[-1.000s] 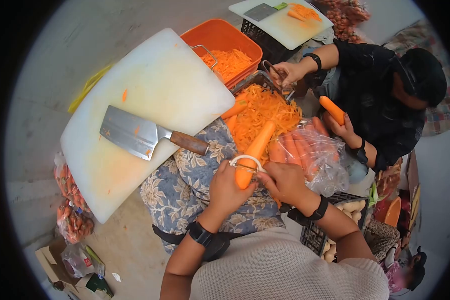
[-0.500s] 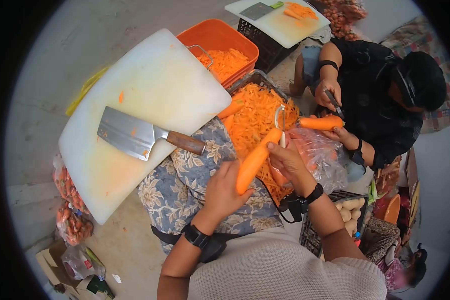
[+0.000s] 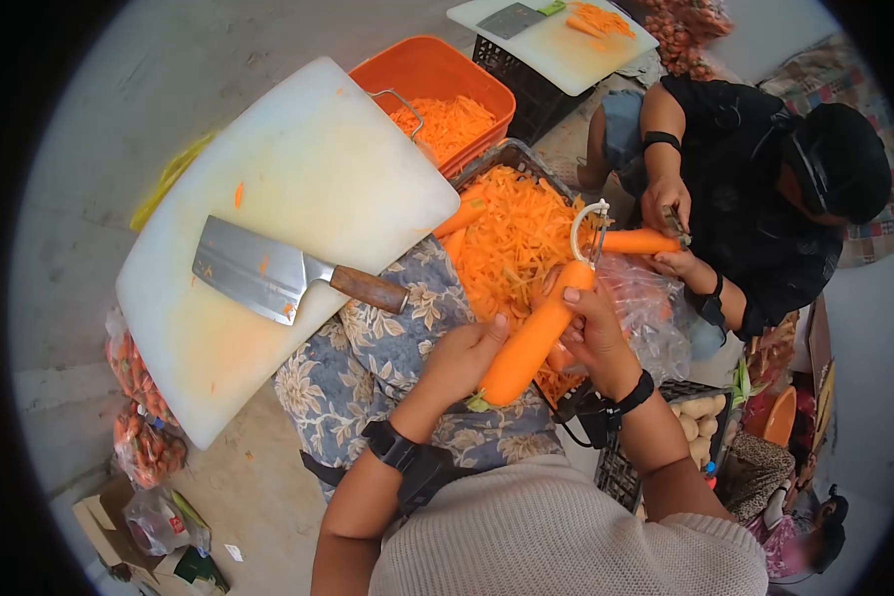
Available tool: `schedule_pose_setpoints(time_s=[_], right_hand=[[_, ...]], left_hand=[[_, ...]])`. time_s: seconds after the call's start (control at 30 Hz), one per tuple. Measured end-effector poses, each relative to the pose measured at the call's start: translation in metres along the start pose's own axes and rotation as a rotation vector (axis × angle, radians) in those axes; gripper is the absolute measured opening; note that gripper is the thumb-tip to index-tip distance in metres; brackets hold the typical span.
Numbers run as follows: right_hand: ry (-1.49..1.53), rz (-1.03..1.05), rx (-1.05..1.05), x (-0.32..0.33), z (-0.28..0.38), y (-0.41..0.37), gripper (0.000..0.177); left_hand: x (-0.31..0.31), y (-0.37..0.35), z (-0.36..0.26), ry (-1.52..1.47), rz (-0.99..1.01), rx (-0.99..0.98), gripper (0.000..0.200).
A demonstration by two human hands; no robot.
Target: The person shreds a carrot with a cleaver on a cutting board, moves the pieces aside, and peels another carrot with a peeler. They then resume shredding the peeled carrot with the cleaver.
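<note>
A large orange carrot [image 3: 536, 338] lies aslant in front of me, its green stem end toward my lap. Against its left side is my left hand [image 3: 464, 360], closed on it with the thumb on top and the fingers partly hidden beneath. At the upper right of the carrot, my right hand [image 3: 596, 333] is closed around a peeler, its handle mostly covered by the fingers. The peeler's white-framed head [image 3: 588, 233] sticks out past the carrot's far end. Below and beyond both hands, a black crate holds a heap of orange carrot peelings [image 3: 512, 233].
A cleaver [image 3: 258, 268] rests on a white cutting board [image 3: 318, 149] at my left. Behind stands an orange tub [image 3: 397, 65] of shredded carrot. Close on the right, a co-worker [image 3: 735, 189] works on another carrot [image 3: 636, 241]. Potatoes [image 3: 700, 427] fill a crate beside my right arm.
The carrot has shifted slightly right and its green stem end now shows. My left hand sits more along its side. My right hand and the peeler have moved right.
</note>
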State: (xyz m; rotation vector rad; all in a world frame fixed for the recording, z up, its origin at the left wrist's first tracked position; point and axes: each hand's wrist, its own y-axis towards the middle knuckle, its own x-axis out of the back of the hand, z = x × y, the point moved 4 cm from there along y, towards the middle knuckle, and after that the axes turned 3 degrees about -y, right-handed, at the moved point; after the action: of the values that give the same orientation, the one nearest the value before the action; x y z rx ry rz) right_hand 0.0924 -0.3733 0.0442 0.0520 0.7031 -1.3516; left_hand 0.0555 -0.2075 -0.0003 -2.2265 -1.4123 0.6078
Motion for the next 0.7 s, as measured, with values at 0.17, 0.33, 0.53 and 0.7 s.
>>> schedule_pose_setpoints(time_s=[0.17, 0.33, 0.53, 0.7], right_hand=[[-0.097, 0.008, 0.01, -0.008, -0.001, -0.004, 0.033], [-0.122, -0.243, 0.046, 0.022, 0.007, 0.015, 0.025], [-1.032, -0.362, 0.382, 0.038, 0.011, 0.003, 0.025], [-1.381, 0.082, 0.7, -0.021, 0.001, -0.035, 0.022]], left_hand=[[-0.007, -0.02, -0.008, -0.156, 0.199, -0.359, 0.048], [0.007, -0.028, -0.003, 0.1, -0.086, -0.28, 0.059], [0.014, -0.027, -0.003, 0.096, -0.211, -0.192, 0.064], [0.015, -0.018, 0.013, -0.107, -0.125, -0.244, 0.06]])
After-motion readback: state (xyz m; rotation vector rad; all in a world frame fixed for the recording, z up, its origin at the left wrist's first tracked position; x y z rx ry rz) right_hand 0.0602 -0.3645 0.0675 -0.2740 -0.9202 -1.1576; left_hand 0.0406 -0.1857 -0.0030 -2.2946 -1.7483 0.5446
